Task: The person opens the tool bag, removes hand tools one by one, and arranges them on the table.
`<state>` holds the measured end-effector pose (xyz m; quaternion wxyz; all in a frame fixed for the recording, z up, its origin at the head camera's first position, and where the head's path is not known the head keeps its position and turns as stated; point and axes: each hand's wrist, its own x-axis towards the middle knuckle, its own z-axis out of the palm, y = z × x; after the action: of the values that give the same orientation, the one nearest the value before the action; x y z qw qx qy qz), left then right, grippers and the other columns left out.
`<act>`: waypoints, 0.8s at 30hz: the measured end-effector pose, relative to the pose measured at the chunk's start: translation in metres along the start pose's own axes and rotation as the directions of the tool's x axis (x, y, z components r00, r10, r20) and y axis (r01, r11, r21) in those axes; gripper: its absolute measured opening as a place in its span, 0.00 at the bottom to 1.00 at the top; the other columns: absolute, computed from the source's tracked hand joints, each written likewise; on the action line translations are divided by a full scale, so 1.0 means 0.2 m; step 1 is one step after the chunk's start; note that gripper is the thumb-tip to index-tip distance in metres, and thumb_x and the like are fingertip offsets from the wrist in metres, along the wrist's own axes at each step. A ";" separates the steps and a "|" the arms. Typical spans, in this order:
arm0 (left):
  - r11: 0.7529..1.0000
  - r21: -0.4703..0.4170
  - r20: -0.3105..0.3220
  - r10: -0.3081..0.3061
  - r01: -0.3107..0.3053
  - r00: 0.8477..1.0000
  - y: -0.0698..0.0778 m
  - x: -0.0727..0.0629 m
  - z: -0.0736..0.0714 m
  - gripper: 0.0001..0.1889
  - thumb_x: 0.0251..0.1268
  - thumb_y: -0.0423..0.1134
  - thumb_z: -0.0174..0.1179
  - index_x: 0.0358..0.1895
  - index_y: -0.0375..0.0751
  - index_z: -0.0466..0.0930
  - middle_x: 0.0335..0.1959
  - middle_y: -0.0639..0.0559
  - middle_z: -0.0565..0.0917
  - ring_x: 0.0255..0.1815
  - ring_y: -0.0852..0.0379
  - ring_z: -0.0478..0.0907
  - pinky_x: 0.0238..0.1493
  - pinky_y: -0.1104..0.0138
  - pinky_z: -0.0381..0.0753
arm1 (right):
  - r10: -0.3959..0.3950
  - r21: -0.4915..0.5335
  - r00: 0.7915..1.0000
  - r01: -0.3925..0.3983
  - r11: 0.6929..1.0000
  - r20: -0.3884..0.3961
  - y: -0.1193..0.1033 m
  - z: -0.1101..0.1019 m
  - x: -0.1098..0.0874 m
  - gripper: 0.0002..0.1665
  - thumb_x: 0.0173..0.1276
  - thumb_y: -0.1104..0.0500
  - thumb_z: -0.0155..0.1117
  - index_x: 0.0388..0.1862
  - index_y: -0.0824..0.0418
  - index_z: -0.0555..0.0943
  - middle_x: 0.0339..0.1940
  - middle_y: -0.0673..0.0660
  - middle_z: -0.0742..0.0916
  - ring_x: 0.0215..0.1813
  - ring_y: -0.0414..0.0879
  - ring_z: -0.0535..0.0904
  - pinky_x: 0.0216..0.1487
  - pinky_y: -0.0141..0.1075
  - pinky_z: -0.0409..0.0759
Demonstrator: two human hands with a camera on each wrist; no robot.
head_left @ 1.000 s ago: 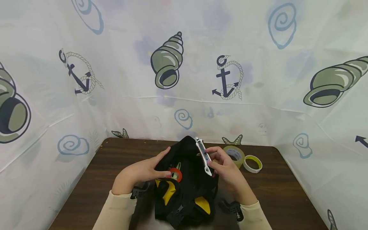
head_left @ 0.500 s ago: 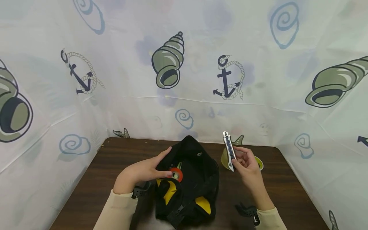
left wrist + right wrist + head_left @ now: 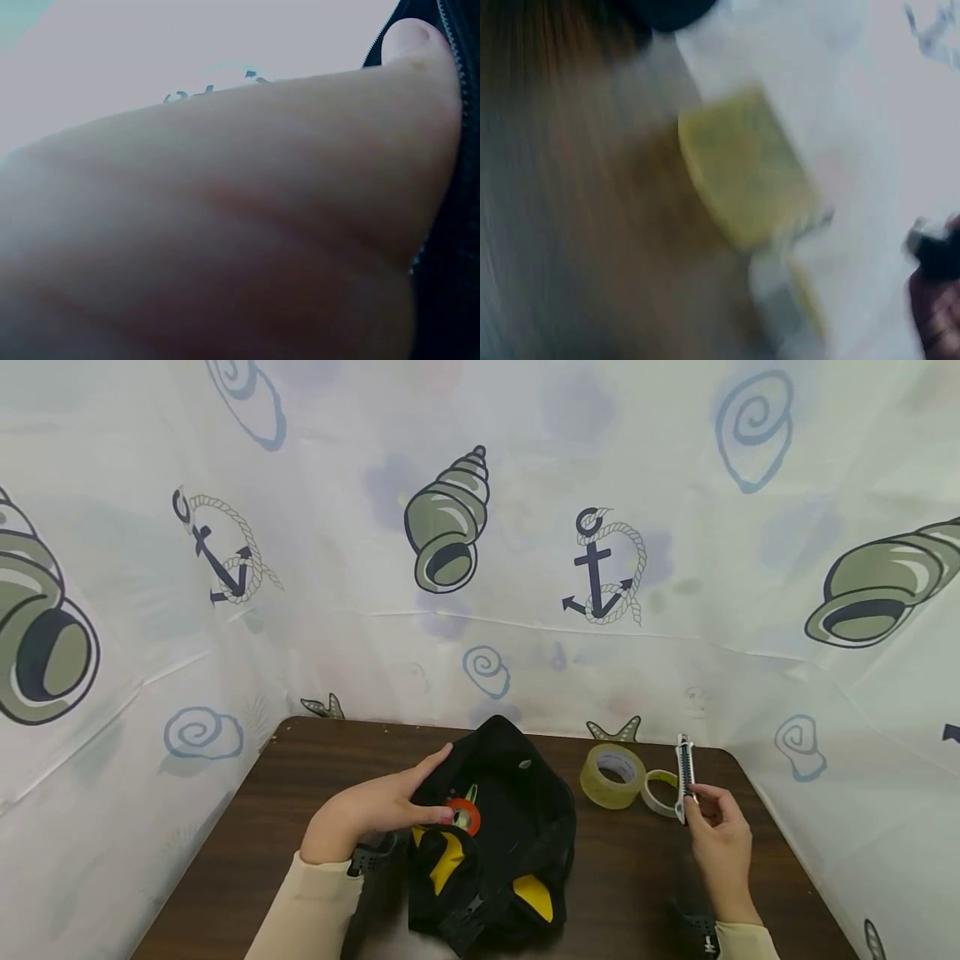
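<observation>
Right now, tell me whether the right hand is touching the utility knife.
Touching. The head view shows it plainly: the right hand pinches the lower half of the utility knife, whose upper end sticks out beyond the grip.

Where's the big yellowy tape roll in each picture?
Head: the big tape roll is right of the black bag.
Left wrist: not in it.
Right wrist: the big tape roll is blurry, near the middle.
Landmark: the small white roll beside it, in head and right wrist views.
</observation>
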<state>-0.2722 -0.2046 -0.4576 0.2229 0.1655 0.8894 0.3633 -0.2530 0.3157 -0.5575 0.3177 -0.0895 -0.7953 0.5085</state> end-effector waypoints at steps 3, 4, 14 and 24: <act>1.000 -0.014 0.004 0.000 0.000 1.000 0.01 0.00 0.00 0.55 0.69 0.68 0.70 0.88 0.83 0.38 0.91 0.49 0.56 0.86 0.36 0.65 0.79 0.32 0.68 | -0.006 0.008 0.997 0.006 1.000 -0.071 0.14 -0.05 0.02 0.14 0.76 0.67 0.72 0.58 0.64 0.88 0.37 0.42 0.86 0.32 0.34 0.79 0.32 0.21 0.76; 1.000 -0.016 0.003 -0.001 0.001 1.000 0.01 0.00 0.00 0.55 0.69 0.68 0.70 0.88 0.82 0.38 0.91 0.49 0.57 0.86 0.36 0.65 0.79 0.32 0.68 | -0.004 0.012 0.996 0.005 1.000 -0.091 0.17 -0.06 0.02 0.14 0.76 0.68 0.72 0.58 0.66 0.88 0.37 0.42 0.86 0.32 0.34 0.78 0.32 0.21 0.75; 1.000 -0.017 0.006 0.014 -0.014 1.000 0.01 0.02 0.01 0.58 0.68 0.67 0.72 0.89 0.79 0.36 0.91 0.47 0.55 0.87 0.35 0.63 0.80 0.31 0.67 | 0.295 0.137 0.944 -0.276 0.951 -0.151 0.36 -0.11 0.05 0.15 0.76 0.63 0.74 0.55 0.71 0.85 0.34 0.36 0.86 0.34 0.31 0.79 0.32 0.20 0.75; 0.999 0.019 0.026 0.032 -0.033 0.999 0.04 0.00 0.00 0.58 0.71 0.68 0.69 0.91 0.74 0.34 0.92 0.44 0.53 0.87 0.33 0.62 0.80 0.32 0.66 | 0.295 -0.058 0.951 -0.301 0.952 -0.096 0.34 -0.11 0.02 0.18 0.78 0.54 0.73 0.58 0.65 0.87 0.35 0.29 0.84 0.34 0.26 0.79 0.33 0.22 0.76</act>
<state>-0.2718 -0.1990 -0.4527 0.2266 0.1866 0.8872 0.3560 -0.2549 0.3670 -0.6088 0.2677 -0.2419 -0.7761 0.5173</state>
